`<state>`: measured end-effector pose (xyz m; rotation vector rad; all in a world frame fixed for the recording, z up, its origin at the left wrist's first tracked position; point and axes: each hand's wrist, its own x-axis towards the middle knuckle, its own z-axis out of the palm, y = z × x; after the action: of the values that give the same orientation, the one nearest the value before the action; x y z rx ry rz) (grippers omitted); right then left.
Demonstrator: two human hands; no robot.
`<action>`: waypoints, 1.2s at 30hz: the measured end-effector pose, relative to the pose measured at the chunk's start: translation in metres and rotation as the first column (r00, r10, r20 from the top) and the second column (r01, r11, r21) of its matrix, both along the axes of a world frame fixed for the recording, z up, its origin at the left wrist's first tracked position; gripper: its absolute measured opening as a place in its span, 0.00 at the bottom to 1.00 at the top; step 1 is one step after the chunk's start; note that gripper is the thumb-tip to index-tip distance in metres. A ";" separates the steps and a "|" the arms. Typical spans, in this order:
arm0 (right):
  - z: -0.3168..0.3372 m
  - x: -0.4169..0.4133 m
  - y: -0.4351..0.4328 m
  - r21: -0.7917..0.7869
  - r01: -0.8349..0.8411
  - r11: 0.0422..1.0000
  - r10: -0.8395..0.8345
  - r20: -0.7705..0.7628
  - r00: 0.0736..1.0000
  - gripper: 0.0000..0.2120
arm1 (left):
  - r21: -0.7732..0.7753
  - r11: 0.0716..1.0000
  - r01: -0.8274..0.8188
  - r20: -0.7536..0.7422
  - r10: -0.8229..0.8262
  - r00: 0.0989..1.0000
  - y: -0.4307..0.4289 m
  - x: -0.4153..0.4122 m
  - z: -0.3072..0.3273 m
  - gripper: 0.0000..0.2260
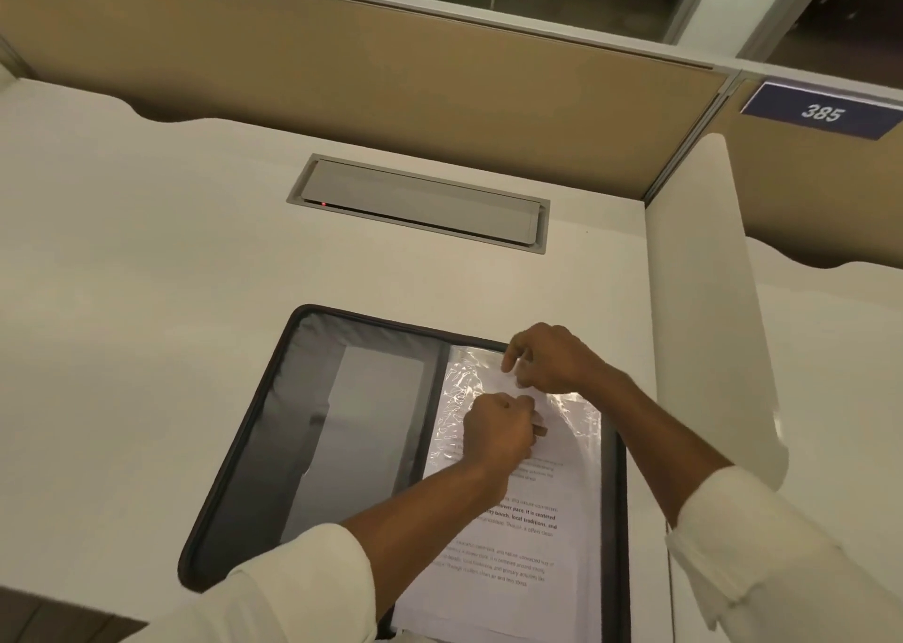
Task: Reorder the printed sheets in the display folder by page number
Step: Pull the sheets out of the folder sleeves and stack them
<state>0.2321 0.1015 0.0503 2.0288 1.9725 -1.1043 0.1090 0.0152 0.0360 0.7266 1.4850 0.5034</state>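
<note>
Dark zip-edged display folder (234, 447) lies open on matte white surface (146, 251). Printed sheet (513, 559) sits in right half under crinkly clear sleeve (576, 413). Left hand (496, 430) curled, gripping sleeve; right hand (547, 356) pinches sheet's top edge.

White "385" on blue sign (822, 112), mounted on tan partition (801, 193) at right; printed sheet (518, 544) in folder has bold fragments "pace. It is centered" and "local traditions, and"; remaining lines on it too small and blurred to read; no page number legible.
</note>
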 end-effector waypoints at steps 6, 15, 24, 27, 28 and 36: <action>-0.005 -0.012 0.026 -0.084 -0.090 0.992 0.104 0.171 0.980 0.09 | 0.100 0.994 0.036 -0.131 -0.022 0.991 -0.005 0.003 0.007 0.17; -0.002 -0.005 0.027 -0.161 -0.067 0.985 0.119 0.338 0.933 0.15 | 0.418 0.835 0.359 -0.513 -0.110 0.852 -0.034 -0.019 -0.027 0.34; -0.002 0.021 0.048 -0.186 -0.031 0.982 0.076 0.241 0.967 0.18 | 0.297 0.429 0.853 -0.763 -0.430 0.482 -0.082 -0.086 -0.071 0.52; -0.004 0.027 0.057 -0.177 -0.043 0.983 0.086 0.246 0.966 0.15 | 0.356 0.398 0.845 -0.747 -0.422 0.514 -0.091 -0.093 -0.074 0.51; -0.005 0.030 0.061 -0.168 -0.038 0.985 0.080 0.250 0.965 0.15 | 0.354 0.388 0.851 -0.747 -0.430 0.507 -0.094 -0.094 -0.075 0.50; -0.010 0.047 0.085 0.023 -0.013 1.000 0.006 0.287 0.958 0.13 | 0.301 0.368 0.880 -0.748 -0.482 0.457 -0.098 -0.102 -0.082 0.51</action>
<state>0.2788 0.1863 0.0407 2.0531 1.8547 -0.7353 0.0066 -0.0830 -0.0459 2.1878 1.2534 0.0746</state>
